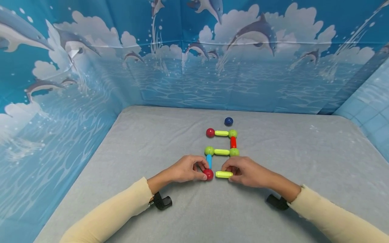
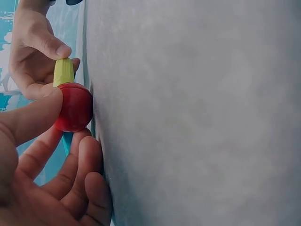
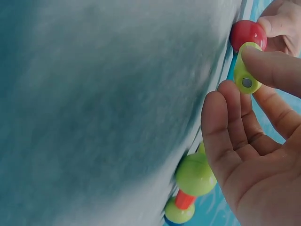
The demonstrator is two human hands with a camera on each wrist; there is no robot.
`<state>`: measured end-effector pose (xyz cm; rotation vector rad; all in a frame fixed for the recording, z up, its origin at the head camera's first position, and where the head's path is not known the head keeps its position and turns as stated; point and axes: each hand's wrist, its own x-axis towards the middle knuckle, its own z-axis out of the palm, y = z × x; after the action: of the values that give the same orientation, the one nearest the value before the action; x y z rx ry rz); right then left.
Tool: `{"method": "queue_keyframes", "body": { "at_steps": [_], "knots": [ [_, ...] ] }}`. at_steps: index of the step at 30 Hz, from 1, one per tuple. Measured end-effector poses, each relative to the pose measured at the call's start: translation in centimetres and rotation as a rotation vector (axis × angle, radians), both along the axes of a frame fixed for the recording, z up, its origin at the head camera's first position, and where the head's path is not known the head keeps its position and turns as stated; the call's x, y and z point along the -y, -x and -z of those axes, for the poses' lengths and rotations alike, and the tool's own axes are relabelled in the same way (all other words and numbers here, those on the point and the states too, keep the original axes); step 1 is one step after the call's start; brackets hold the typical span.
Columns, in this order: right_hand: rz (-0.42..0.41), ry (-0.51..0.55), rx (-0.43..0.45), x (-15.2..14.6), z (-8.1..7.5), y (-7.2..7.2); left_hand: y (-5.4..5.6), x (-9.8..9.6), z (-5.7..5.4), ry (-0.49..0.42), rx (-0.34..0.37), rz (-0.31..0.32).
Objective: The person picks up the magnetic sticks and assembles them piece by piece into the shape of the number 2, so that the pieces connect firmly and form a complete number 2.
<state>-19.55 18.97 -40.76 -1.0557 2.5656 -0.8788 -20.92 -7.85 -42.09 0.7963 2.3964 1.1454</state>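
Note:
My left hand [image 1: 189,168] pinches a red ball [image 1: 208,174] between thumb and fingers at the near end of a blue rod [image 1: 209,161]. My right hand [image 1: 247,172] holds a yellow-green rod [image 1: 224,174] by thumb and fingertips, its free end pointing at the red ball with a small gap in the head view. A grey metal disc shows on the rod's other end [image 3: 247,83] in the right wrist view. The blue rod leads up to a green ball [image 1: 209,151], joined by another yellow-green rod [image 1: 222,152] to a second green ball [image 1: 234,152].
Farther back, a red rod [image 1: 233,142] links to a green ball [image 1: 232,133], a yellow-green rod [image 1: 221,133] and a red ball [image 1: 210,132]. A dark blue ball [image 1: 229,121] lies apart behind them. Dolphin-print curtains [image 1: 188,84] border the grey cloth surface [image 1: 152,131].

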Motion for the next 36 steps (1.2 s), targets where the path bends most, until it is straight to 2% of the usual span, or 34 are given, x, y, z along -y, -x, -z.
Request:
{"method": "queue_keyframes", "body": {
  "at_steps": [7,26,32,36],
  "knots": [
    [-0.018,-0.007,-0.011,0.8,0.3,0.0,-0.1,0.0,-0.1,-0.010,0.019,-0.002],
    [-0.024,-0.010,0.003,0.7,0.3,0.0,-0.4,0.0,-0.4,0.008,-0.002,-0.004],
    [-0.018,-0.018,0.007,0.4,-0.3,0.3,-0.3,-0.1,-0.4,0.007,-0.005,0.003],
    [0.016,-0.021,-0.032,-0.1,-1.2,1.3,-0.3,0.0,-0.4,0.013,-0.002,0.002]
  ]
}}
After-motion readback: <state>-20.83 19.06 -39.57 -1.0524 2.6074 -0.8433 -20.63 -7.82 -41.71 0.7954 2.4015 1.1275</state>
